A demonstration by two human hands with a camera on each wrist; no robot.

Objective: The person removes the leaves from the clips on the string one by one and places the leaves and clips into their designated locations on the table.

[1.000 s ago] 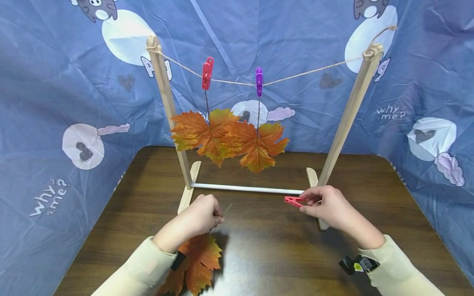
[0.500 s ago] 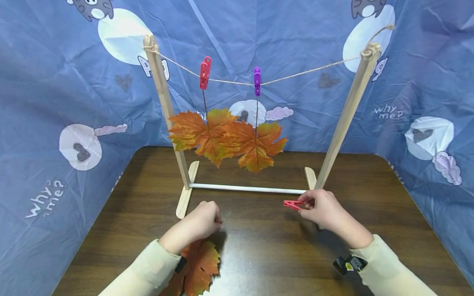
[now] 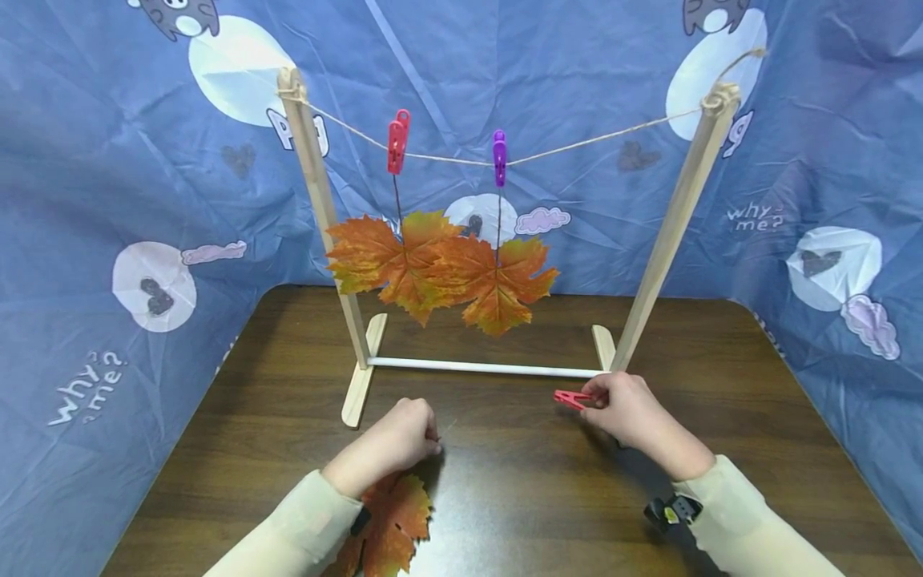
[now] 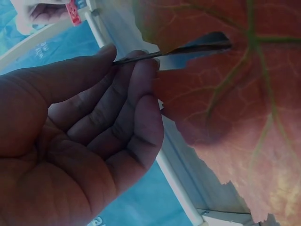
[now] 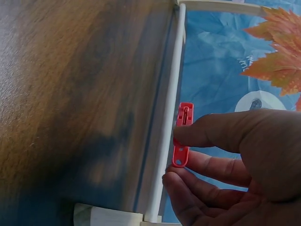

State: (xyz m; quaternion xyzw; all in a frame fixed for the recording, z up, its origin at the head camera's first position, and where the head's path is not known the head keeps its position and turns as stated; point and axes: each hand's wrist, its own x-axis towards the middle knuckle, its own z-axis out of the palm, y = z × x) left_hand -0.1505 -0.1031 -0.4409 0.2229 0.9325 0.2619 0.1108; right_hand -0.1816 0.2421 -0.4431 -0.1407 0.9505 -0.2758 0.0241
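My left hand (image 3: 400, 437) pinches the dark stem (image 4: 141, 58) of an orange maple leaf (image 3: 392, 521) between thumb and fingers. The leaf hangs below that hand, partly hidden by the wrist and sleeve. On the right, my right hand (image 3: 630, 409) holds a red clothespin (image 3: 572, 399) between thumb and fingers, its other end pointing left. In the right wrist view the thumb lies across the red clothespin (image 5: 183, 113). Two more orange leaves hang by their stems from a twine line (image 3: 591, 146), one from a red clothespin (image 3: 397, 144), the other from a purple clothespin (image 3: 500, 159).
A wooden stand holds the twine between its left post (image 3: 317, 184) and right post (image 3: 674, 232). A white rod (image 3: 476, 367) joins the feet low over the brown table (image 3: 519, 497). Blue printed cloth (image 3: 447, 72) surrounds the back and sides.
My left hand has come slightly down and toward me with the leaf's stem. The right hand has shifted slightly, still holding the red clothespin. The hanging leaves stay in place.
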